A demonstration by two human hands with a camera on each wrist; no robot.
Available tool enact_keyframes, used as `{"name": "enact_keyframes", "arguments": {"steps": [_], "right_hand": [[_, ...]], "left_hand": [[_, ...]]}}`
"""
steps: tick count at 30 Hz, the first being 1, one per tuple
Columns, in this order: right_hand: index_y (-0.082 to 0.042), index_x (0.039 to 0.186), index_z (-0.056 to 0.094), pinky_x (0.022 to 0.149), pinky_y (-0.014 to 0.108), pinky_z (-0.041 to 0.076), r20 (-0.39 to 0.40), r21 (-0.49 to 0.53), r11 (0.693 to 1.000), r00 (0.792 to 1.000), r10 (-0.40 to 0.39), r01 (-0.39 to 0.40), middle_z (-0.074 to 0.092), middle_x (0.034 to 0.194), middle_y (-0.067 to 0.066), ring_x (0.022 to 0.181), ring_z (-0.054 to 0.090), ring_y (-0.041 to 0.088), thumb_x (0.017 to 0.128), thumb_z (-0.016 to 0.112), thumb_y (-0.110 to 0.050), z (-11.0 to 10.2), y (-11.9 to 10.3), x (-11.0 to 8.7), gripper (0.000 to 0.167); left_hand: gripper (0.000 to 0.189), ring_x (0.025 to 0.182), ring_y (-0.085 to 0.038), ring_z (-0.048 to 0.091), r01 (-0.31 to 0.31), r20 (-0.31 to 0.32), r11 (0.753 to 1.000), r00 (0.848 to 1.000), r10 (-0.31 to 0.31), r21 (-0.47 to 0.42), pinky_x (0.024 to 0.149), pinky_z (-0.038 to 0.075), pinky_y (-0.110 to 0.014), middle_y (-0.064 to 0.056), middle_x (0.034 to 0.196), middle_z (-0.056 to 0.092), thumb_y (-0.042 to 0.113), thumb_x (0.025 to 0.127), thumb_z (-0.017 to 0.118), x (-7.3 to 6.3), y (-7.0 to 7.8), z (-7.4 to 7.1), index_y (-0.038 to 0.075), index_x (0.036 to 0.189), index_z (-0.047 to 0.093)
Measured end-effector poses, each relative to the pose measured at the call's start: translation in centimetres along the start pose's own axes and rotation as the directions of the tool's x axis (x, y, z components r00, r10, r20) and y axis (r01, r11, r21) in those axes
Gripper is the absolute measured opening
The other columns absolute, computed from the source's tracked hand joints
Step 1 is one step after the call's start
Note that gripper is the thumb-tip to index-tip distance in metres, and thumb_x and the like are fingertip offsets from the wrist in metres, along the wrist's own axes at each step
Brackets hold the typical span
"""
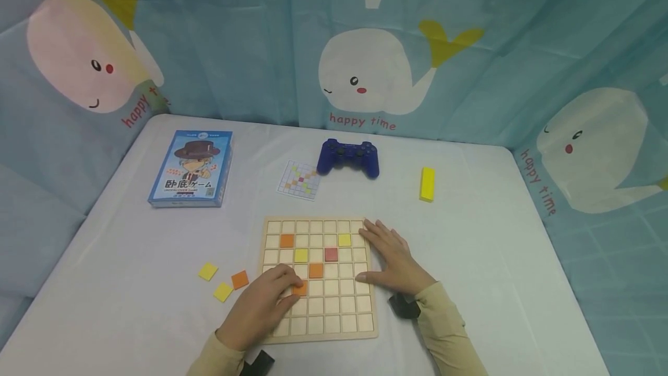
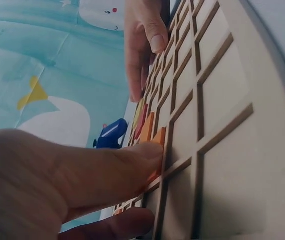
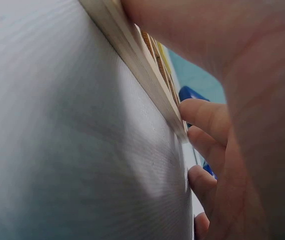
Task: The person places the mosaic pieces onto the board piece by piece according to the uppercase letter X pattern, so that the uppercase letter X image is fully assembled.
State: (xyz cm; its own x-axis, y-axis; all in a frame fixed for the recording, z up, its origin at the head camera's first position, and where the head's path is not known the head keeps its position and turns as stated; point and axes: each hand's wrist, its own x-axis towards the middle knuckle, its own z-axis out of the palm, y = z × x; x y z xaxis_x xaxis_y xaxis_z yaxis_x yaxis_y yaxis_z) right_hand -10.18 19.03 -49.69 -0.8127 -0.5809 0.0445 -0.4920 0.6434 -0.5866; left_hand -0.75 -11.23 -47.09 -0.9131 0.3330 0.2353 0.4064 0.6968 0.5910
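Observation:
A wooden grid board [image 1: 331, 305] lies on the table with several coloured square tiles in its cells. My left hand [image 1: 266, 300] pinches an orange tile [image 1: 300, 289] with thumb and fingers at a cell left of the middle. In the left wrist view the thumb [image 2: 117, 162] lies against that orange tile [image 2: 159, 136], which stands a little above the grid lines. My right hand [image 1: 394, 257] rests at the board's right edge, fingers spread and thumb on the rim. On the board also sit another orange tile [image 1: 316, 271], a red tile [image 1: 331, 255] and a yellow tile [image 1: 301, 255].
Left of the board lie a loose orange tile [image 1: 240, 279] and two yellow tiles [image 1: 207, 271]. Behind it are a patterned card [image 1: 298, 180], a blue game controller [image 1: 348, 158], a blue game box [image 1: 191, 167] and a yellow block [image 1: 427, 184].

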Motion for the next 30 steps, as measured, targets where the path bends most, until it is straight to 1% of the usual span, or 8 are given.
{"name": "enact_keyframes", "arguments": {"steps": [6, 10, 12, 15, 18, 20, 23, 30], "right_hand": [[-0.016, 0.148, 0.035, 0.116, 0.052, 0.008, 0.025, 0.003, 1.0, 1.0, 0.018, -0.018, 0.021, 0.159, 0.0, 0.147, 0.013, 0.028, 0.074, 0.076, -0.053, -0.1, -0.2, 0.1, 0.093], [-0.015, 0.148, 0.035, 0.116, 0.053, 0.008, 0.028, -0.005, 1.0, 0.999, 0.017, -0.017, 0.021, 0.159, 0.001, 0.147, 0.013, 0.028, 0.075, 0.076, -0.053, -0.3, -0.4, 0.2, 0.092], [-0.015, 0.148, 0.034, 0.116, 0.052, 0.008, 0.028, -0.002, 1.0, 0.999, 0.015, -0.015, 0.021, 0.159, 0.001, 0.147, 0.013, 0.028, 0.075, 0.076, -0.052, -0.4, -0.4, 0.2, 0.092], [-0.015, 0.149, 0.034, 0.116, 0.052, 0.008, 0.024, 0.004, 1.0, 1.0, 0.014, -0.014, 0.021, 0.159, 0.001, 0.147, 0.013, 0.029, 0.074, 0.076, -0.051, -0.4, -0.3, 0.2, 0.093], [-0.015, 0.148, 0.035, 0.115, 0.054, 0.009, 0.017, -0.008, 1.0, 1.0, 0.012, -0.012, 0.022, 0.159, 0.002, 0.147, 0.014, 0.029, 0.074, 0.076, -0.054, -0.3, -0.2, 0.1, 0.093], [-0.016, 0.148, 0.035, 0.115, 0.054, 0.01, 0.012, -0.009, 1.0, 1.0, 0.015, -0.014, 0.022, 0.158, 0.002, 0.147, 0.015, 0.029, 0.073, 0.076, -0.055, -0.2, -0.2, 0.0, 0.094], [-0.016, 0.148, 0.035, 0.115, 0.054, 0.01, 0.009, 0.0, 1.0, 1.0, 0.017, -0.017, 0.022, 0.159, 0.001, 0.147, 0.014, 0.028, 0.073, 0.075, -0.056, 0.0, -0.1, -0.1, 0.094], [-0.016, 0.149, 0.034, 0.116, 0.053, 0.008, 0.02, 0.018, 1.0, 1.0, 0.022, -0.023, 0.021, 0.159, 0.001, 0.147, 0.013, 0.028, 0.074, 0.075, -0.054, -0.1, -0.2, -0.1, 0.093]], "left_hand": [[0.015, 0.084, -0.001, 0.055, 0.106, -0.044, 0.994, 0.993, -0.108, -0.03, 0.071, 0.052, -0.026, 0.014, 0.102, 0.06, 0.014, 0.086, 0.071, -0.4, -0.8, -2.2, 0.019, 0.1, 0.068], [0.017, 0.082, -0.002, 0.054, 0.185, -0.159, 0.982, 0.971, -0.177, 0.04, 0.07, 0.051, -0.028, 0.011, 0.1, 0.061, 0.011, 0.086, 0.071, -1.3, -2.7, -4.5, 0.017, 0.101, 0.067], [0.017, 0.082, -0.009, 0.055, 0.24, -0.215, 0.968, 0.952, -0.218, 0.079, 0.07, 0.05, -0.034, 0.005, 0.099, 0.063, 0.01, 0.085, 0.072, -1.9, -3.8, -5.4, 0.013, 0.101, 0.067], [0.022, 0.088, -0.025, 0.059, 0.37, -0.274, 0.914, 0.908, -0.318, 0.167, 0.076, 0.049, -0.046, -0.009, 0.101, 0.063, 0.011, 0.083, 0.073, -2.8, -5.1, -6.3, 0.006, 0.103, 0.067], [0.032, 0.096, -0.039, 0.056, 0.5, -0.292, 0.832, 0.855, -0.429, 0.241, 0.081, 0.046, -0.056, -0.021, 0.105, 0.059, 0.015, 0.08, 0.075, -3.6, -5.9, -6.6, 0.001, 0.107, 0.065], [0.038, 0.098, -0.042, 0.054, 0.537, -0.289, 0.801, 0.837, -0.465, 0.265, 0.083, 0.045, -0.057, -0.025, 0.107, 0.056, 0.016, 0.079, 0.077, -4.0, -6.4, -6.6, -0.001, 0.11, 0.063], [0.043, 0.1, -0.042, 0.051, 0.557, -0.276, 0.785, 0.826, -0.492, 0.27, 0.085, 0.044, -0.058, -0.025, 0.109, 0.054, 0.018, 0.078, 0.078, -4.3, -6.8, -6.4, -0.001, 0.113, 0.062], [0.039, 0.101, -0.041, 0.049, 0.56, -0.241, 0.783, 0.827, -0.508, 0.271, 0.085, 0.044, -0.058, -0.024, 0.11, 0.053, 0.016, 0.082, 0.074, -4.4, -6.8, -6.3, -0.001, 0.115, 0.062]]}}
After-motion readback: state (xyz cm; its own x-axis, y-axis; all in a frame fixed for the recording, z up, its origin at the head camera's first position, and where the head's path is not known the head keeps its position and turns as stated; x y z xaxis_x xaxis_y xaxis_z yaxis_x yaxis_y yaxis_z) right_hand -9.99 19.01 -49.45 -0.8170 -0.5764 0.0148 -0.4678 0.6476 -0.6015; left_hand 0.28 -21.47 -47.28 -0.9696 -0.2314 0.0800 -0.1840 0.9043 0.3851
